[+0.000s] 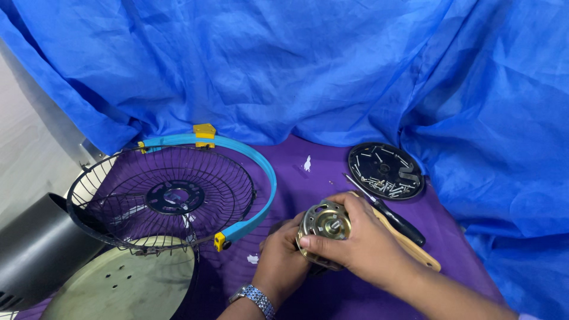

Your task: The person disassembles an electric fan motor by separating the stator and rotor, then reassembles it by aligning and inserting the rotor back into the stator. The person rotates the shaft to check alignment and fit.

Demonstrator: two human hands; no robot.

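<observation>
I have the fan motor point(324, 228) in front of me on the purple cloth point(332, 166), its metal end cap and shaft facing up. My right hand point(361, 240) wraps over its top, fingers closed around the rim; my left hand point(281, 261) grips it from the near side. I judge I'm steadying it for dismantling; next calls for the screwdriver point(388, 212) just beside my right hand. The black dish of screws point(385, 170) lies beyond, the wire fan guard point(160, 198) to the left.

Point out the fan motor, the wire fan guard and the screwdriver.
fan motor point(325, 224): head view, on its round metal end plate.
wire fan guard point(172, 197): head view, on its black centre hub.
screwdriver point(402, 225): head view, on its black handle.
</observation>
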